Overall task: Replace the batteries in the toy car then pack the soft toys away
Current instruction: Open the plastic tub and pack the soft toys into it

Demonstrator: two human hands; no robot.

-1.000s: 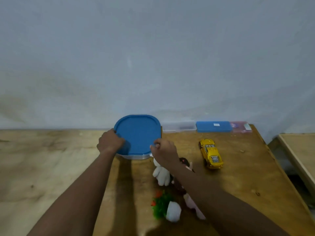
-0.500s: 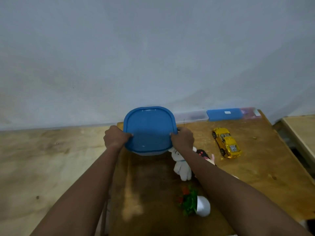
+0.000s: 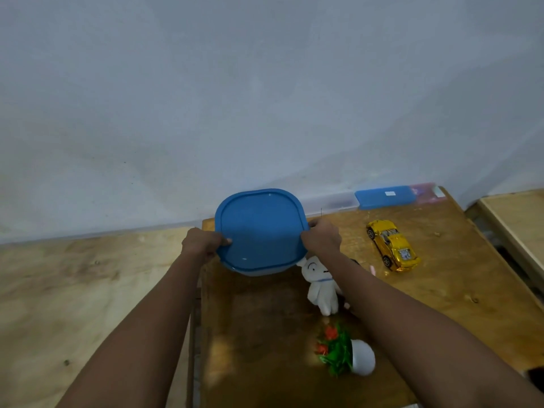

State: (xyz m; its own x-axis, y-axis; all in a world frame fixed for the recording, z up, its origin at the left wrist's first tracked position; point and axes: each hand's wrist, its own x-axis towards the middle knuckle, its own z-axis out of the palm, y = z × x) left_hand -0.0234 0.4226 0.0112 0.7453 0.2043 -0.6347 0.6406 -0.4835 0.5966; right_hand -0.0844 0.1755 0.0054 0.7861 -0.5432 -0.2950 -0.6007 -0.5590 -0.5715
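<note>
The bench [image 3: 441, 290] is noted as carrying all items. A blue-lidded tub [image 3: 259, 231] is held between the hands, lid on and tilted toward the viewer; contact with the bench cannot be confirmed. The left hand [image 3: 201, 241] is curled round the tub's left rim, and the right hand [image 3: 322, 238] round its right rim. The car [image 3: 393, 245] stands on its wheels, well apart to the right of the right hand, untouched. A white soft toy [image 3: 322, 287] lies just nearer than the right hand, unpacked.

The packing step is judged to be in hand; the battery change cannot be verified. Next, the tub must be set down and its lid removed.
</note>
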